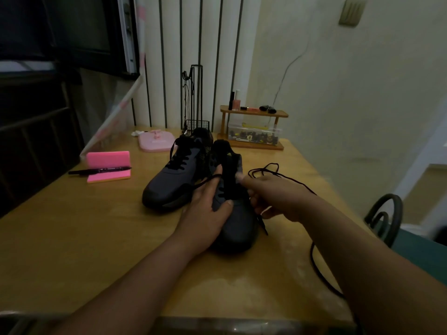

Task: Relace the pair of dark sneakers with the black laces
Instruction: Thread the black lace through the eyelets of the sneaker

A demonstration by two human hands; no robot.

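Two dark sneakers, smooth matte uppers, side by side on glossy wooden surface (96,238). Far sneaker (174,182) laced. Near sneaker (238,226), rounded toe toward camera: left hand (205,209) clasps it, fingers (215,181) along its side, thumb across vamp. Right hand (273,197), blurred, fingers curled, pinches thin black lace (312,256); lace loops beside shoe, trails over near edge.
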